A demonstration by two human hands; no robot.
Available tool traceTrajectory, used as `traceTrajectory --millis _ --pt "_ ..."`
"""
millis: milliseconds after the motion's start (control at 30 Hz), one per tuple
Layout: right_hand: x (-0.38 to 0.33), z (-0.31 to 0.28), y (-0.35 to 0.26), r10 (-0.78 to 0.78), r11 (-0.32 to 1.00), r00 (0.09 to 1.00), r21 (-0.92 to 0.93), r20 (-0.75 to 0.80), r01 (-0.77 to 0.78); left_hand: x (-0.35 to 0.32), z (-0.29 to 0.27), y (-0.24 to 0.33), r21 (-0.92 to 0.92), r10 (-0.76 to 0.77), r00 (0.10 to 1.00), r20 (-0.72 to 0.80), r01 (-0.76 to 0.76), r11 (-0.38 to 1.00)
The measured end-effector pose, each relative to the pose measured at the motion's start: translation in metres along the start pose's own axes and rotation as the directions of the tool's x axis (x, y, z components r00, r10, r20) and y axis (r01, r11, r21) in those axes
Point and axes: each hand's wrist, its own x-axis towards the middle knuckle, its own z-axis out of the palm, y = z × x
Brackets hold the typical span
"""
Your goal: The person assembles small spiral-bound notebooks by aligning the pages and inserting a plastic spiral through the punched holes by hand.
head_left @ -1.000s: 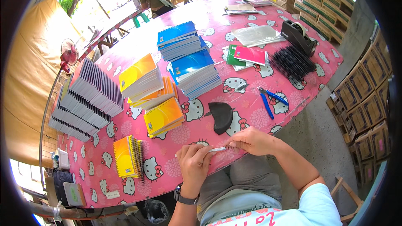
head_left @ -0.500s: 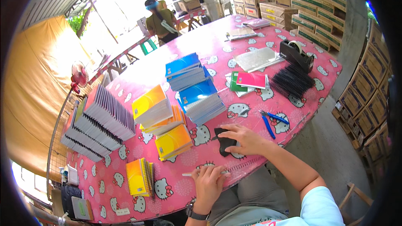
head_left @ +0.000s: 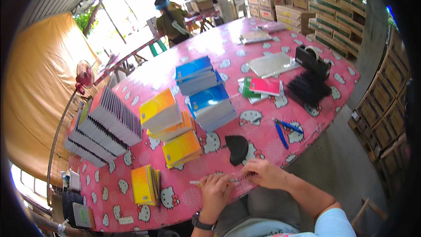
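Observation:
My left hand (head_left: 215, 188), with a dark watch on its wrist, is closed over a thin pad of paper (head_left: 194, 182) near the table's front edge. A white edge and a bit of yellow show at the fingers, so it looks like a small notebook; most of it is hidden. To its right, my right hand (head_left: 265, 173) pinches a dark spiral binding coil (head_left: 246, 177), whose left end meets the pad's edge. Just beyond both hands lies a black, half-round flat piece (head_left: 237, 150), its kind unclear, untouched. Blue-handled cutters (head_left: 283, 132) lie farther right.
Yellow spiral notebooks (head_left: 182, 149), blue notebooks (head_left: 209, 98) and tall bound stacks (head_left: 109, 123) stand left and centre on the pink patterned tablecloth (head_left: 188, 202). Black coils (head_left: 307, 90), a tape dispenser (head_left: 312, 61) and a red notebook (head_left: 265, 86) lie right. Another person (head_left: 171, 22) sits beyond.
My right hand has left the black half-round piece and come down to the coil, which it now pinches. My left hand stays on the pad.

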Motion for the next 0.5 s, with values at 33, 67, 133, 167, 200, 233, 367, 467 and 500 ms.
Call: traceTrajectory --millis 33,67,133,167,200,233,367,467,500 --pt "0.0028 -0.0015 -0.002 -0.024 1.0 0.999 -0.019 -0.023 0.024 0.0006 -0.0009 -0.0013 -0.019 0.002 1.0 -0.006 -0.002 1.0" --pt "0.0033 -0.0018 -0.0015 -0.073 0.995 0.996 -0.064 -0.041 0.07 0.003 -0.0018 -0.0016 -0.036 0.001 1.0 -0.007 -0.001 0.999" --pt "0.005 -0.0031 0.0011 -0.193 0.969 0.979 -0.169 -0.07 0.179 0.0039 -0.0009 -0.0021 -0.044 0.005 1.0 -0.004 -0.005 0.999" --pt "0.0065 -0.0032 0.0002 -0.198 0.965 0.978 -0.185 -0.063 0.184 0.004 -0.0012 -0.0034 -0.03 0.005 1.0 -0.004 -0.006 1.0" --pt "0.0064 -0.0037 -0.0024 -0.203 0.961 0.978 -0.203 -0.056 0.187 0.0028 -0.0011 -0.0037 -0.017 0.008 1.0 -0.004 -0.008 1.0" --pt "0.0044 -0.0029 -0.0043 -0.205 0.956 0.977 -0.222 -0.051 0.189 0.0009 -0.0008 -0.0019 0.004 -0.008 1.0 -0.008 0.008 1.0" --pt "0.0013 -0.0006 -0.0029 -0.079 0.976 0.996 -0.203 0.034 0.084 0.0011 -0.0015 0.0026 0.061 -0.035 0.999 -0.03 0.036 0.997" --pt "0.0002 0.0006 0.0008 -0.072 0.971 0.997 -0.224 0.036 0.078 0.0036 -0.0034 0.0052 0.068 -0.025 0.999 -0.031 0.027 0.997" --pt "0.0016 -0.0012 -0.0015 -0.089 0.97 0.996 -0.227 0.023 0.092 0.004 -0.004 0.0054 0.07 -0.022 0.999 -0.03 0.024 0.997"
